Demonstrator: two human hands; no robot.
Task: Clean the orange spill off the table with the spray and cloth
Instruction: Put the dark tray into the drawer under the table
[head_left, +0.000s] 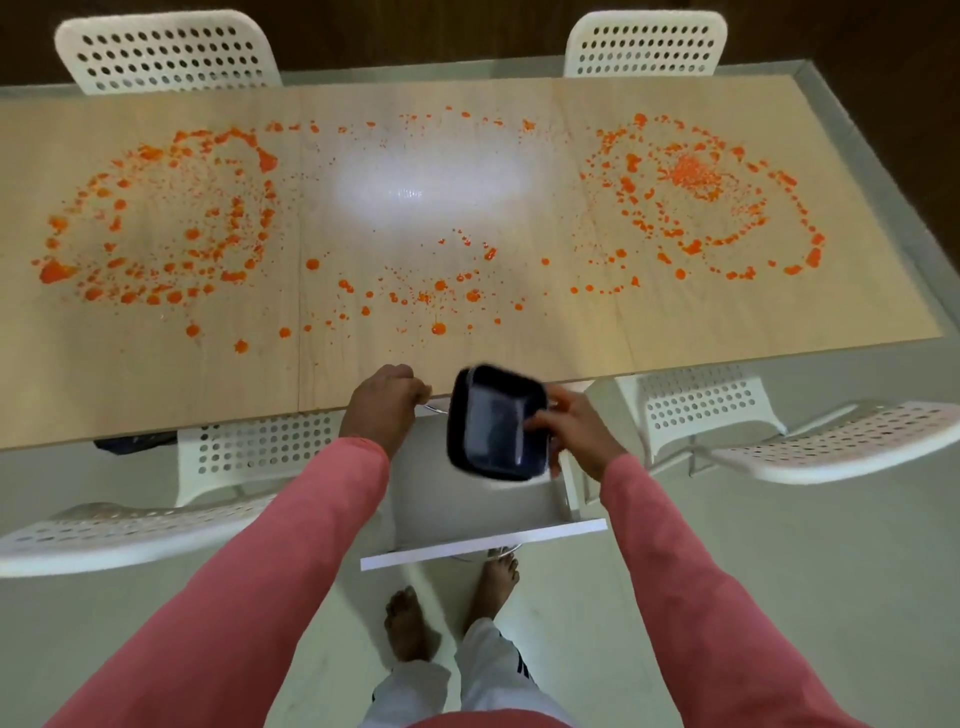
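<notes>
Orange spill covers the light wooden table (727, 327) in three patches: a ring of drops on the left (156, 223), scattered drops in the middle (436, 297) and a dense ring on the right (696, 197). My right hand (579, 434) grips a black square tray (496, 423), tilted, just below the table's near edge. My left hand (382, 410) is curled at that edge, and a thin silvery piece (434, 409) sticks out of it toward the tray. No spray bottle or cloth is in view.
A white drawer (483, 544) stands pulled out under the table, below both hands. White perforated chairs stand at the far side (171, 52) (644, 44) and at the near left (130, 525) and near right (831, 441). My bare feet are on the pale floor.
</notes>
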